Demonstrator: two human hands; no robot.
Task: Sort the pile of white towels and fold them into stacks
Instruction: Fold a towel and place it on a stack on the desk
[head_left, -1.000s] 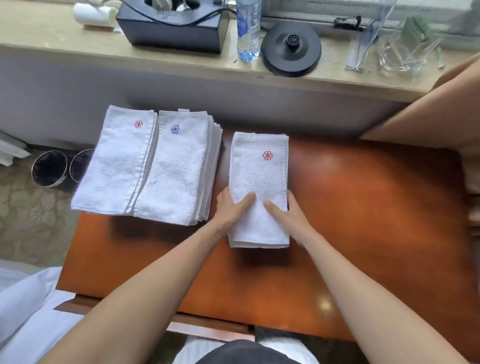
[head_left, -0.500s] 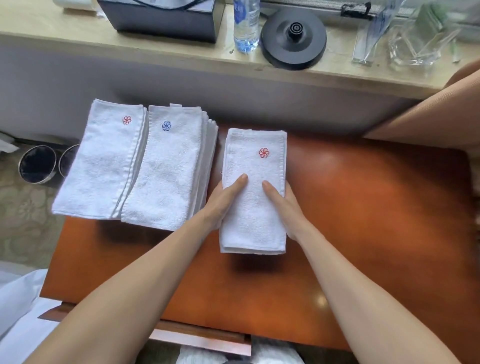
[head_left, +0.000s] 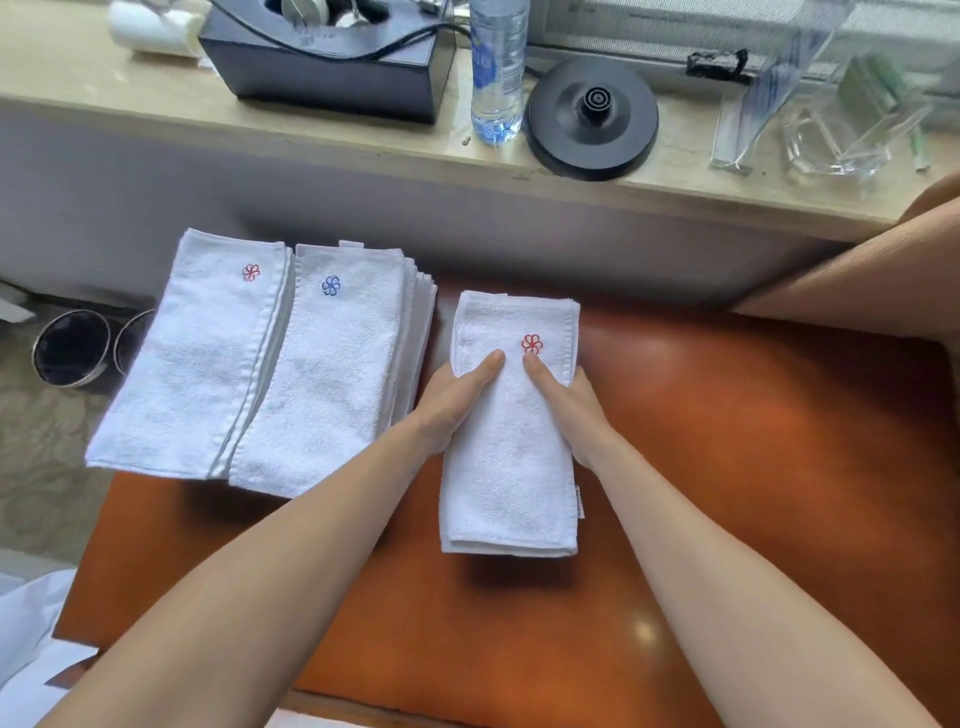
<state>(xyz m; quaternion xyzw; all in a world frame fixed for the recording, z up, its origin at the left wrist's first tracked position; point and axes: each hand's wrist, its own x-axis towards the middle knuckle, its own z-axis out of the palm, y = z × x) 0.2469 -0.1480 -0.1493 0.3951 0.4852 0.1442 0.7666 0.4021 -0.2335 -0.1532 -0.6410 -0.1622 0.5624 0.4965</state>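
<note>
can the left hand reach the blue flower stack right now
Probably yes: the blue-flower stack lies right beside the left hand with nothing between, but that hand grips the folded red-flower towel and must let go first.

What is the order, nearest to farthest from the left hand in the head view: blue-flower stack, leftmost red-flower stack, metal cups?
1. Blue-flower stack, just left of the left hand, which grips the folded towel.
2. Red-flower stack, further left, at the left edge of the table.
3. Metal cups, farthest left, down on the floor.
</note>
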